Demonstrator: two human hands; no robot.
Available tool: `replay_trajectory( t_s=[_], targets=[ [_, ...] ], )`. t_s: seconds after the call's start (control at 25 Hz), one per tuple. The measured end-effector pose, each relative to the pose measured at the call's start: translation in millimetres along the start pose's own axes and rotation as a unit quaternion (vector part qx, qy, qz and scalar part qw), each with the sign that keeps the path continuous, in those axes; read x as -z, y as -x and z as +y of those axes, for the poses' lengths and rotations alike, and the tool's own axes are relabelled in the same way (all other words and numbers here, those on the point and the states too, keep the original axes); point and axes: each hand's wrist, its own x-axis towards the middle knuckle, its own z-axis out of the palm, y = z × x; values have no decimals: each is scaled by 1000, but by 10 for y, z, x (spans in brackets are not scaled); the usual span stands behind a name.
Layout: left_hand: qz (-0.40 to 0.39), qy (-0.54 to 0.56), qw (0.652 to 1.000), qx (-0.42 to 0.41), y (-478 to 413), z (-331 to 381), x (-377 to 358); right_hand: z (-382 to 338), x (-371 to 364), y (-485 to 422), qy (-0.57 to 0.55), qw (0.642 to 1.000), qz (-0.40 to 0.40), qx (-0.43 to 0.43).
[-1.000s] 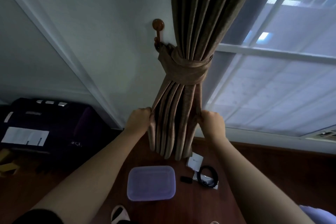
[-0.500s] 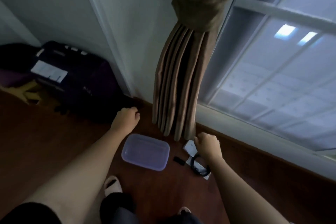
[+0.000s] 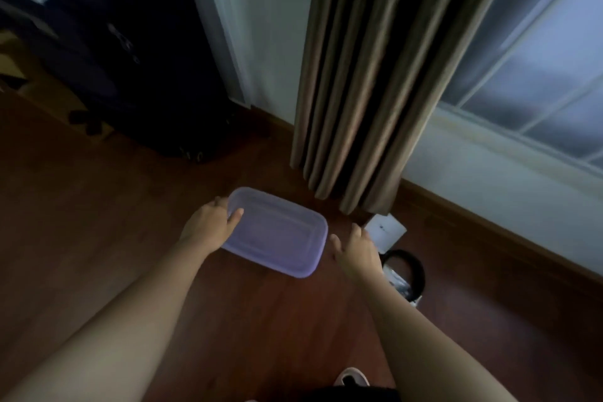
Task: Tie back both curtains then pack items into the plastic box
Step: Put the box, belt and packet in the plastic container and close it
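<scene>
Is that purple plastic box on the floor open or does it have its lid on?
Shut: the translucent purple plastic box shows a flat lid with a raised rim across its top, and nothing inside is visible.

The curtain (image 3: 365,81) runs off the top edge; the right hand (image 3: 357,250) hides part of a black loop (image 3: 414,268) (unidentifiable) — everything slightly blurred.

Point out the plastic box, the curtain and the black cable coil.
plastic box (image 3: 277,233): head view, middle of its lid.
curtain (image 3: 368,81): head view, a hanging fold, mid-height.
black cable coil (image 3: 419,271): head view, right side of the loop.
</scene>
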Motion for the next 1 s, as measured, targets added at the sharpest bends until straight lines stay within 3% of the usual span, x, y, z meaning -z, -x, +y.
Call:
replay_trajectory(
  t_s=[0.16, 0.32, 0.44, 0.56, 0.68, 0.8, 1.0],
  targets=[
    [16, 9, 999, 29, -565, -517, -1031, 268, -1045, -624, -16, 1000, -16, -3],
    [19, 91, 988, 124, -1094, -919, -1840, 444, -1815, -1137, -61, 998, -20, -18],
    [17, 191, 968, 163, -1331, -1053, -2095, 558, -2097, -1359, -102, 995, -17, -14],
    [8, 215, 958, 191, -1307, -1159, -1963, 645, -2054, -1274, -120, 992, -6, 21],
    [-59, 248, 958, 132, -1062, -1190, -1663, 842, -1919, -939, -129, 990, -21, 51],
    [-177, 277, 944, 26, -813, -990, -1508, 1238, -1803, -569, -118, 992, -25, 41],
    [-284, 210, 932, -83, -608, -106, -2050, 2358, -1545, 82, -94, 994, 14, -52]
  ],
)
